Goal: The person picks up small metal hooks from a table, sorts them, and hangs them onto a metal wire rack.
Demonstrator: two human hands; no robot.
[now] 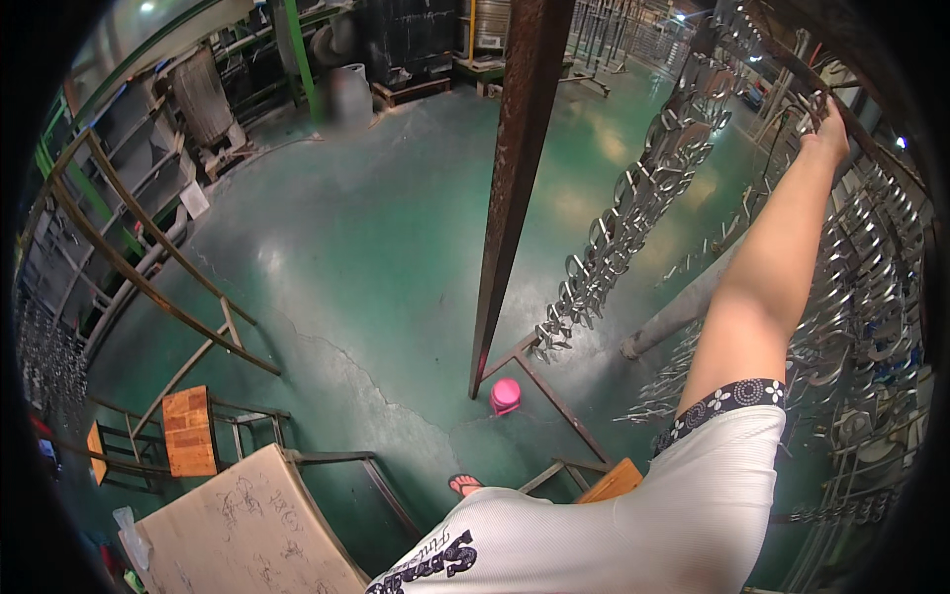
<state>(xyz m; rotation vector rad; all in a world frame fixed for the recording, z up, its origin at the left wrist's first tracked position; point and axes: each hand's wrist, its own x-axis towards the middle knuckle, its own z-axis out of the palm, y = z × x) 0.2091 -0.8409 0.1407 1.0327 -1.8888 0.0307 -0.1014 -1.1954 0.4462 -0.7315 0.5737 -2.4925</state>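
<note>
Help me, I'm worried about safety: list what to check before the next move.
1. Right hand raised near the hanging, curved silver metal parts: ok.
2. Its grip closed on something: cannot tell, too small and distant.
3. Left hand in view: not ok, it is outside the picture.
4. Closed footwear: not ok, the visible foot wears a dark open sandal.
5. Round, bright pink object apart from that foot: ok.

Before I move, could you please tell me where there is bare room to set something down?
The widest free patch is green floor, left of the brown post and beyond the cardboard surface. That surface also has bare room right of its plastic bag. It is crowded near the right hand, where metal parts hang to its left and below.
</note>
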